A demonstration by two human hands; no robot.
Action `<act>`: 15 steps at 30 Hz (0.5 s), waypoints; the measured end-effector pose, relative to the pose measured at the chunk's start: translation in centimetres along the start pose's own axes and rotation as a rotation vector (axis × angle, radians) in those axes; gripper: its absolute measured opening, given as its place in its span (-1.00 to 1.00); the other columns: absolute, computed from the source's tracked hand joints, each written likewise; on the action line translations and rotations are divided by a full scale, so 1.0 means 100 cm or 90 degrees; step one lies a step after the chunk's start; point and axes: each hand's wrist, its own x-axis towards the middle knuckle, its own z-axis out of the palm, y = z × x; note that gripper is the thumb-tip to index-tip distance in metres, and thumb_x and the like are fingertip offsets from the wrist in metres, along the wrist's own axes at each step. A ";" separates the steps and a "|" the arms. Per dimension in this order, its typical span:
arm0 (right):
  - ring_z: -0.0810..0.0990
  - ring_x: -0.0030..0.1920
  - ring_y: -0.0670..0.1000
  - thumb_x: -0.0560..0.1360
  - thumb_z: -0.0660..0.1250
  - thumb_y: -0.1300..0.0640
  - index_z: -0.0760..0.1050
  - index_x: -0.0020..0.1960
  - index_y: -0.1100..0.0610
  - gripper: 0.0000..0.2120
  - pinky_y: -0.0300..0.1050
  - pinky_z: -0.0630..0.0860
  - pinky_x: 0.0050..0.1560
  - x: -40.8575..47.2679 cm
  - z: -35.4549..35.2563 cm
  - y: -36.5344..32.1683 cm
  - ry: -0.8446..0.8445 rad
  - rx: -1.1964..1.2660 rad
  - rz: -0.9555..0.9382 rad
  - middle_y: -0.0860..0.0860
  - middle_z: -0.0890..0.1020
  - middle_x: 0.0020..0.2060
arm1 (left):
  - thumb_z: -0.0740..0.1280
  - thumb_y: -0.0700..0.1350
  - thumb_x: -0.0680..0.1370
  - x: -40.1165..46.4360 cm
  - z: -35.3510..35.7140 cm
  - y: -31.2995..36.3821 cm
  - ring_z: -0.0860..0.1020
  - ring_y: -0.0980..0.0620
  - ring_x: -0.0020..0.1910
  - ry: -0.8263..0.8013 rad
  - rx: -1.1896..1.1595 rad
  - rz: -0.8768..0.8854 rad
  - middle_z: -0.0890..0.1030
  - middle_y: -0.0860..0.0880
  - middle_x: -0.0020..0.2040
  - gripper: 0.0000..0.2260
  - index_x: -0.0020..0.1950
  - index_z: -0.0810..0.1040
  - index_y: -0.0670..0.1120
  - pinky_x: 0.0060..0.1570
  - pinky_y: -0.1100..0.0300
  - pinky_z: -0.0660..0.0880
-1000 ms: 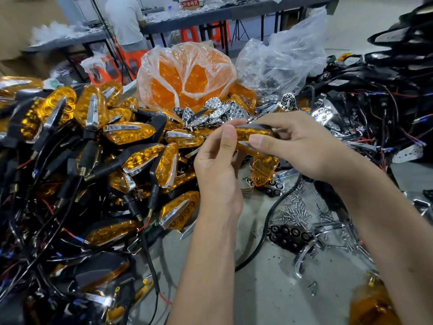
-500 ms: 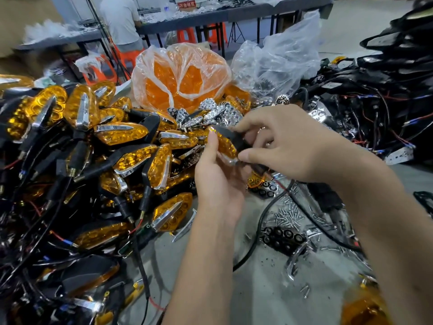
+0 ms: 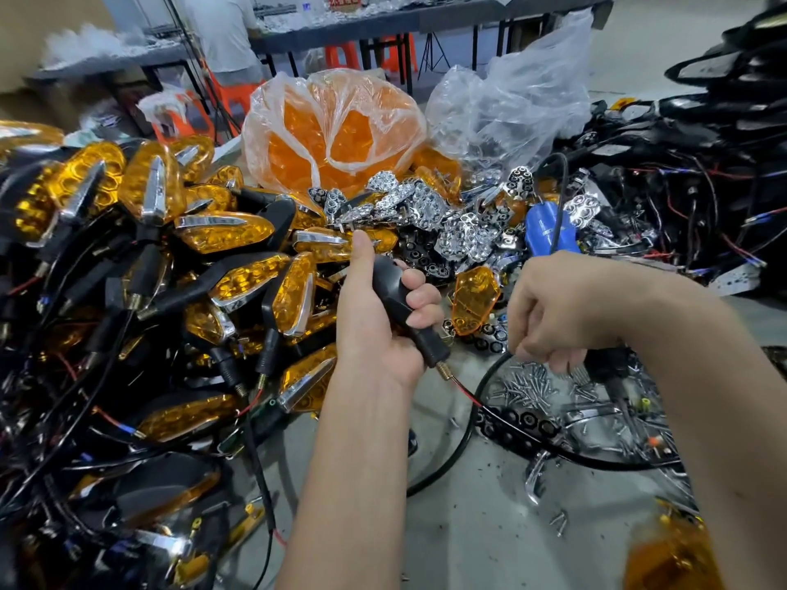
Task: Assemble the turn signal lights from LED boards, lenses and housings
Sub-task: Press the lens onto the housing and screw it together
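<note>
The left hand (image 3: 383, 330) holds a black turn signal (image 3: 402, 302) with its stem pointing down. The right hand (image 3: 553, 308) is curled over the screws (image 3: 524, 385), just right of it. The far red sign (image 3: 343, 0) is too blurry to read.

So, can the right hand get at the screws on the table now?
Probably yes: the right hand hovers just above the loose screws, fingers curled down toward them, and only a black cable runs beside the pile.

Place: it was an assembly workshop.
Evidence: piled amber turn signal lights (image 3: 221, 232), bagged lenses (image 3: 336, 134), loose screws (image 3: 528, 385), long work surface (image 3: 383, 25) behind.
</note>
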 end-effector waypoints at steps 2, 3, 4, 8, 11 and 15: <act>0.75 -0.33 0.00 0.47 0.56 0.24 0.73 -0.23 0.06 -0.85 -0.22 0.62 -0.39 0.003 0.004 -0.001 0.003 0.003 0.014 0.02 0.74 -0.37 | 0.33 0.31 0.58 0.000 0.000 0.000 0.34 0.13 -0.56 -0.008 -0.015 -0.010 0.43 0.01 -0.39 -0.52 -0.16 0.38 -0.10 -0.69 0.32 0.25; 0.75 -0.33 -0.01 0.46 0.58 0.21 0.72 -0.24 0.05 -0.86 -0.23 0.60 -0.41 0.004 0.006 -0.002 0.004 -0.004 0.015 0.02 0.74 -0.36 | 0.32 0.30 0.59 -0.001 -0.001 0.001 0.34 0.13 -0.56 -0.022 -0.027 -0.019 0.43 0.01 -0.39 -0.53 -0.17 0.38 -0.09 -0.69 0.32 0.25; 0.75 -0.33 -0.02 0.45 0.60 0.18 0.72 -0.25 0.05 -0.86 -0.23 0.58 -0.43 0.006 0.008 -0.003 0.004 -0.015 0.013 0.01 0.74 -0.35 | 0.32 0.29 0.60 -0.001 -0.002 0.001 0.35 0.13 -0.57 -0.043 -0.044 -0.034 0.43 0.02 -0.39 -0.54 -0.18 0.39 -0.09 -0.69 0.32 0.26; 0.74 -0.36 -0.06 0.41 0.65 0.08 0.70 -0.28 0.02 -0.84 -0.27 0.52 -0.48 0.010 0.010 -0.006 0.004 -0.042 0.012 -0.05 0.73 -0.38 | 0.30 0.18 0.63 -0.009 -0.006 0.003 0.41 0.11 -0.53 -0.183 -0.111 -0.098 0.48 0.01 -0.36 -0.63 -0.14 0.48 -0.11 -0.65 0.34 0.34; 0.74 -0.35 -0.02 0.41 0.65 0.05 0.70 -0.26 0.02 -0.85 -0.26 0.55 -0.45 0.008 0.009 -0.004 -0.011 -0.043 0.028 0.00 0.74 -0.36 | 0.28 0.24 0.63 -0.014 -0.005 0.003 0.48 0.09 -0.35 -0.252 -0.078 -0.069 0.52 0.00 -0.18 -0.60 -0.12 0.52 -0.08 -0.47 0.34 0.49; 0.73 -0.37 -0.04 0.41 0.65 0.10 0.72 -0.25 0.03 -0.87 -0.25 0.57 -0.45 0.007 0.010 -0.005 -0.006 -0.041 0.029 -0.02 0.74 -0.35 | 0.22 0.34 0.63 -0.014 -0.005 0.003 0.46 0.07 -0.37 -0.249 -0.056 -0.076 0.48 0.00 -0.24 -0.49 -0.10 0.55 -0.11 -0.47 0.31 0.50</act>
